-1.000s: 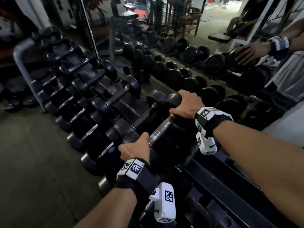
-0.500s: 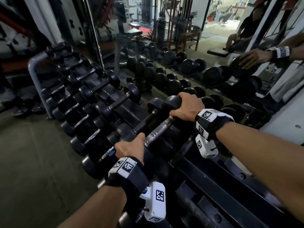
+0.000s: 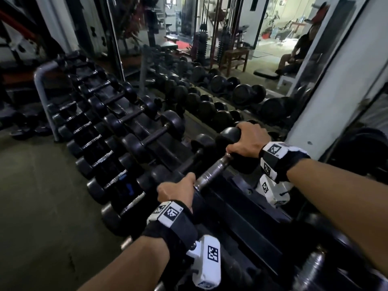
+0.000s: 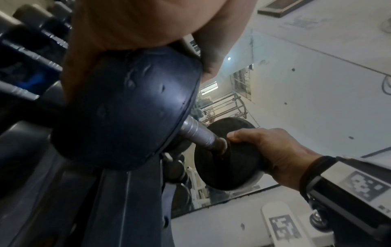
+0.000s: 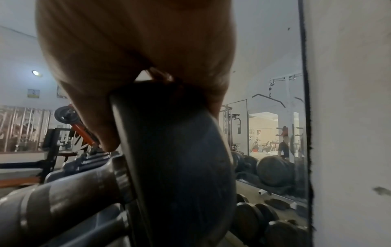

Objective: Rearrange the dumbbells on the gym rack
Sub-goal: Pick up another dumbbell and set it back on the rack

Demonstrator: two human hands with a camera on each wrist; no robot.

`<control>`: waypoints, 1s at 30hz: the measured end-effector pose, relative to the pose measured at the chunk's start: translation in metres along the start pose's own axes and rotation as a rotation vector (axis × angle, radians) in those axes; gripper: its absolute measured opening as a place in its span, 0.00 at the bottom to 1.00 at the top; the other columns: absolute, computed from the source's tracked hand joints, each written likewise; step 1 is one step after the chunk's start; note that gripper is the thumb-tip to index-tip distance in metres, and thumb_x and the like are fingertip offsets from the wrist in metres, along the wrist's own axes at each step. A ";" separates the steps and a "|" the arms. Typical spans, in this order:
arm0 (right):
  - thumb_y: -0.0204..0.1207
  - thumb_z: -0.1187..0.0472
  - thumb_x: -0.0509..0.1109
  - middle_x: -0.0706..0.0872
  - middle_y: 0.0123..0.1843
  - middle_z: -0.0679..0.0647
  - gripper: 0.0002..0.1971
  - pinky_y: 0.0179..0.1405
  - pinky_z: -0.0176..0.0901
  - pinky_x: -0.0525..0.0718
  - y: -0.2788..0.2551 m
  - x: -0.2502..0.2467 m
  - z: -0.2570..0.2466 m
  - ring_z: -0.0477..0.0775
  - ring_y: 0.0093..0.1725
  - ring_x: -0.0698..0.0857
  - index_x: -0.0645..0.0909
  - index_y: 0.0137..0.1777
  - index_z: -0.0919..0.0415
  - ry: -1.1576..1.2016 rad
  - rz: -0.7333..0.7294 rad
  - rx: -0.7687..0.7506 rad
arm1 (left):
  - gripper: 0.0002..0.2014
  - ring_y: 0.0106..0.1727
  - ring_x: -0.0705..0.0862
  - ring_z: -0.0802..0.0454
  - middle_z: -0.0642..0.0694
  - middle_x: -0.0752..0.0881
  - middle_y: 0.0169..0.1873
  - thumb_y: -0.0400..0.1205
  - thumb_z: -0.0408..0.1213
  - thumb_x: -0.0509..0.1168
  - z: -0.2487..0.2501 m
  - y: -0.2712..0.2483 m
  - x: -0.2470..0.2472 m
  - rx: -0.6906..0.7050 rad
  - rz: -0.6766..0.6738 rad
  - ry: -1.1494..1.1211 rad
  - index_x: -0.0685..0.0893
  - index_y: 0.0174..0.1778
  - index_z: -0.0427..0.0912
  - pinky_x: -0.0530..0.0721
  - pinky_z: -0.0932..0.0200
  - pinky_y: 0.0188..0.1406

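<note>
Dumbbell [image 3: 212, 172] sits on the rack's [image 3: 247, 219] near-right end, long axis near-left to far-right; left hand [image 3: 176, 191] grips near head, right hand [image 3: 247, 141] grips far head.

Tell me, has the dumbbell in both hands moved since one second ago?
Yes, slightly, it seems. The far head of the dumbbell now stands higher against the neighbouring dumbbell resting to its left, so it went up.
</note>
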State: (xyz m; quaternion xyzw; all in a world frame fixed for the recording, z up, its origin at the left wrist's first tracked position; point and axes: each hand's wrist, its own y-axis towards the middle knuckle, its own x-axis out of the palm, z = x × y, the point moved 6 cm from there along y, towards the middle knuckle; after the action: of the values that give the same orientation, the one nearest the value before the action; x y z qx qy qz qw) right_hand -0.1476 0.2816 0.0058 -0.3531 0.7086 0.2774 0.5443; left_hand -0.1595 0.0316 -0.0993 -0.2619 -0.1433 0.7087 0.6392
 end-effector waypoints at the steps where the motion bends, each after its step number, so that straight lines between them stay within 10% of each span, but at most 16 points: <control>1: 0.55 0.40 0.79 0.90 0.57 0.59 0.31 0.56 0.54 0.87 -0.005 0.005 0.012 0.67 0.57 0.88 0.83 0.58 0.52 -0.013 -0.022 0.016 | 0.35 0.43 0.90 0.39 0.35 0.91 0.45 0.49 0.50 0.75 -0.013 -0.004 0.007 -0.018 -0.006 0.007 0.87 0.49 0.30 0.91 0.46 0.50; 11: 0.63 0.43 0.79 0.90 0.57 0.59 0.29 0.57 0.53 0.84 -0.021 0.078 0.097 0.66 0.57 0.87 0.80 0.62 0.53 -0.036 -0.183 0.073 | 0.35 0.46 0.87 0.37 0.34 0.89 0.50 0.58 0.50 0.78 -0.104 -0.012 0.059 -0.152 -0.003 0.148 0.84 0.55 0.28 0.86 0.52 0.49; 30: 0.64 0.43 0.80 0.90 0.56 0.57 0.28 0.57 0.53 0.84 -0.039 0.080 0.095 0.65 0.56 0.87 0.80 0.63 0.52 -0.013 -0.122 0.076 | 0.34 0.46 0.88 0.39 0.36 0.89 0.49 0.59 0.50 0.79 -0.116 -0.015 0.052 -0.111 -0.068 0.179 0.84 0.56 0.30 0.82 0.57 0.42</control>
State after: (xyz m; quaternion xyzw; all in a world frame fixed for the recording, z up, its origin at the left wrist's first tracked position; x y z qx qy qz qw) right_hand -0.0741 0.3160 -0.0965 -0.3730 0.6921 0.2190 0.5779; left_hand -0.0849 0.0697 -0.1963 -0.3542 -0.1335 0.6513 0.6576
